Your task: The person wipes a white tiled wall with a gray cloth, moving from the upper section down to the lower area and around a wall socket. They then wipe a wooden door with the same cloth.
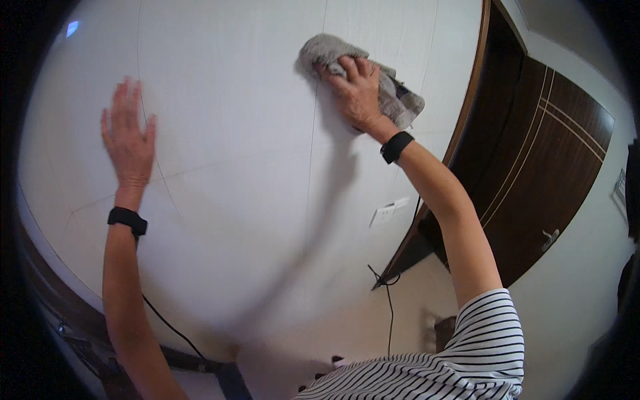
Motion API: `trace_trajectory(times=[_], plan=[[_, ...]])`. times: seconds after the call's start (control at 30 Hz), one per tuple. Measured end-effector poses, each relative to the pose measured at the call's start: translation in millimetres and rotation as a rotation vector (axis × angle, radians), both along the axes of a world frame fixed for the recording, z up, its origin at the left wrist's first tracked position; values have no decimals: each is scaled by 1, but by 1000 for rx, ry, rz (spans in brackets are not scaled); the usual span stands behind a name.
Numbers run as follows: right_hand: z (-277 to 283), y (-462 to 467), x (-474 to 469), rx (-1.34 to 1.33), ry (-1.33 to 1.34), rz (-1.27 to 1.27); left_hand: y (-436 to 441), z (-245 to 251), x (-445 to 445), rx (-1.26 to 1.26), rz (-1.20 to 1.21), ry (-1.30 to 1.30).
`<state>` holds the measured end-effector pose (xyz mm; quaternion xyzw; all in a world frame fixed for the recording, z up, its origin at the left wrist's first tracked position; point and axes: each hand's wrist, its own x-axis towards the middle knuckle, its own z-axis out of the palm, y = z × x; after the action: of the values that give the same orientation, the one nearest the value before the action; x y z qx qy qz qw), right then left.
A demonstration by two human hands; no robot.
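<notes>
My right hand (356, 92) presses a grey fluffy cloth (330, 47) against the white panelled wall (230, 110), high up and right of the middle. Its fingers curl into the pile, and part of the cloth hangs out past the wrist side. Over on the left, my left hand (129, 135) is spread with its back towards me, slightly blurred, in front of the same wall. Nothing is in it; whether the palm touches the surface I cannot tell. A black band circles each wrist.
A white wall socket (387, 212) sits low on the right. Beside it, a dark wooden door (545, 170) with a metal handle stands ajar in its frame. Black cable (390, 310) trails over the floor (410, 310). Dark furniture (65, 305) lines the lower left.
</notes>
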<state>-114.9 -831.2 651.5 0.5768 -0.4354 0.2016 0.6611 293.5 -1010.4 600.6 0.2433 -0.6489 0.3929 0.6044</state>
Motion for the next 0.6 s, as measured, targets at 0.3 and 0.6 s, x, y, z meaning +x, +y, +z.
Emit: trace_trajectory(times=[0.3,0.6], plan=[[-194,16,-6,462,58,68,-28,7,20,-129,-13,61],[-225,29,-22,707,275,213,-22,10,15,-122,-5,48]])
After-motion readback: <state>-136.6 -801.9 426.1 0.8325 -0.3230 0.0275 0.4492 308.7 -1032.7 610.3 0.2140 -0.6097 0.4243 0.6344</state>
